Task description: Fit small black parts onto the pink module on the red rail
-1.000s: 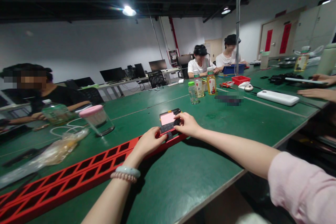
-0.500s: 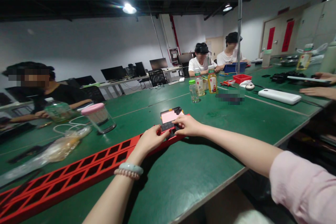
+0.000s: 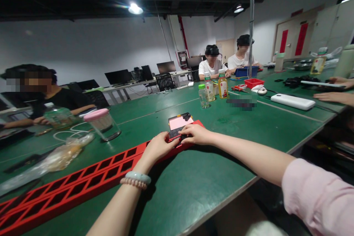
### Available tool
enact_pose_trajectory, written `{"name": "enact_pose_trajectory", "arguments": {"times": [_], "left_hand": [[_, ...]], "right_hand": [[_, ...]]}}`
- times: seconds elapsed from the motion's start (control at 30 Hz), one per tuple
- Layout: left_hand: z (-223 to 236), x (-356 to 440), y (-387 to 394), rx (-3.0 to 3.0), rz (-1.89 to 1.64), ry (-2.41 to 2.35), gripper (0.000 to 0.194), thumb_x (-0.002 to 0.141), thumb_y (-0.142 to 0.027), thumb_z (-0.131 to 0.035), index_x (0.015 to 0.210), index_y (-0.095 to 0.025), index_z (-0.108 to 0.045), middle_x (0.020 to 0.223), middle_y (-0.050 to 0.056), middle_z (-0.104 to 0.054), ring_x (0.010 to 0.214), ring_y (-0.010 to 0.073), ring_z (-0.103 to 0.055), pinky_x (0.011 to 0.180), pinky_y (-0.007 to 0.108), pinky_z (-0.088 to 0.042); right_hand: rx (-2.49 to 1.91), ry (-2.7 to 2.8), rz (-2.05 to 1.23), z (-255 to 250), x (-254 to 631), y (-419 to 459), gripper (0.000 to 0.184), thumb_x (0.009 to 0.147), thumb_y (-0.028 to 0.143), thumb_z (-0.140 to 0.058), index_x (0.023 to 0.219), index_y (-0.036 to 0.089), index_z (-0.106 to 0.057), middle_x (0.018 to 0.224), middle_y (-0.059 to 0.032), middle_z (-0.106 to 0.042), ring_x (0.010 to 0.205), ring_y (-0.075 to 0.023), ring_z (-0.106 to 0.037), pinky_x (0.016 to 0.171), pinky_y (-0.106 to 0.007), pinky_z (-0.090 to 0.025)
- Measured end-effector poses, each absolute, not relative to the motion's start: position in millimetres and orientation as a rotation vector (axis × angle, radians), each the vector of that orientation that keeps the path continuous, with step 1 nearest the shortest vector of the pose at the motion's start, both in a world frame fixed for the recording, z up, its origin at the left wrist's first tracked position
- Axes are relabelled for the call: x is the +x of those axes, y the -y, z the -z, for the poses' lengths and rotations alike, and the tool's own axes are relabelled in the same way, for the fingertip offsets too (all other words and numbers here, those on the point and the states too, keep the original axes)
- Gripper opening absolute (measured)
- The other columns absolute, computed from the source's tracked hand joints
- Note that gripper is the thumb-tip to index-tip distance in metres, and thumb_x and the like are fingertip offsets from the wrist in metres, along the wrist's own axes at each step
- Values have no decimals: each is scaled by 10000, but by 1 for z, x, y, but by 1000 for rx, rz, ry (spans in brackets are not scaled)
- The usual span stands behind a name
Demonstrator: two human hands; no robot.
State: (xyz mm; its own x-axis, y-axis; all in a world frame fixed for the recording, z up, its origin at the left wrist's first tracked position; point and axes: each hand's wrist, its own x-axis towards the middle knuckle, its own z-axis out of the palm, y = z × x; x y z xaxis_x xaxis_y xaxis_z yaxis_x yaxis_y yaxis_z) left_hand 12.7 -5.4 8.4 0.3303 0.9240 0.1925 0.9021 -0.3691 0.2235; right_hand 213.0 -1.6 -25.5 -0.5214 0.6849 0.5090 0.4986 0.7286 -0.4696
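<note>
A long red rack (image 3: 109, 164) with two rows of slanted rectangular openings lies across the green table. At its far right end, my left hand (image 3: 159, 146) has its thumb and fingers closed around a small black slab-like part (image 3: 174, 132). Opposite it, my right hand (image 3: 197, 135) pinches the right side of the same part, its fingertips bent down close to my left thumb. Where the part meets the rack is partly covered by my fingers. Just behind stands a shallow dark-edged box (image 3: 180, 122) with a pink inside and some black pieces at its right.
A pink-lidded clear jar (image 3: 103, 123) and a plastic bag (image 3: 65, 151) sit to the left. Beyond my right hand are drink bottles (image 3: 222, 84), a red tray (image 3: 253, 83) and a white power bank (image 3: 292, 101). Co-workers sit around the table (image 3: 221, 169).
My right hand has shifted slightly left and its fingers have come closer to my left hand, covering more of the black part. My left hand stays in place.
</note>
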Motion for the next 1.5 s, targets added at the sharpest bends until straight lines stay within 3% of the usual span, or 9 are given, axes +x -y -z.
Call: {"name": "enact_pose_trajectory", "arguments": {"times": [0.17,0.4,1.03,1.23,1.5], "left_hand": [[-9,11,6,2491,-479,-1688,561,703,-642,-482,910,-149,-651,849,102,-677,732,255,-613,612,276,-404],[-8,12,5,2482,-443,-1725,566,702,-663,-471,868,-150,-643,806,90,-671,691,246,-606,577,266,-383],[-10,15,7,2460,-459,-1716,522,705,-634,-491,868,-158,-632,888,98,-687,756,251,-628,594,260,-403],[-7,13,3,2514,-419,-1741,557,696,-683,-459,793,-157,-617,776,83,-667,654,231,-600,538,266,-362],[-6,14,5,2513,-459,-1710,542,697,-667,-468,786,-154,-620,764,76,-665,642,220,-593,536,262,-358]], "right_hand": [[-883,2221,-387,25,212,2,363,756,307,-676,1096,183,-661,1108,-95,-644,1025,-194,-591,906,-290,-418],[-963,2103,-569,28,211,-1,328,688,292,-725,996,190,-674,912,-21,-691,829,-159,-621,728,-240,-441],[-1003,2199,-571,18,215,5,223,734,287,-689,910,152,-714,848,-43,-710,753,-155,-612,663,-217,-406],[-933,2322,-421,17,216,8,156,798,248,-625,886,149,-706,827,-48,-702,739,-145,-601,668,-215,-394],[-813,2552,68,18,214,5,188,875,225,-521,863,124,-679,845,-106,-687,795,-171,-585,752,-268,-390]]}}
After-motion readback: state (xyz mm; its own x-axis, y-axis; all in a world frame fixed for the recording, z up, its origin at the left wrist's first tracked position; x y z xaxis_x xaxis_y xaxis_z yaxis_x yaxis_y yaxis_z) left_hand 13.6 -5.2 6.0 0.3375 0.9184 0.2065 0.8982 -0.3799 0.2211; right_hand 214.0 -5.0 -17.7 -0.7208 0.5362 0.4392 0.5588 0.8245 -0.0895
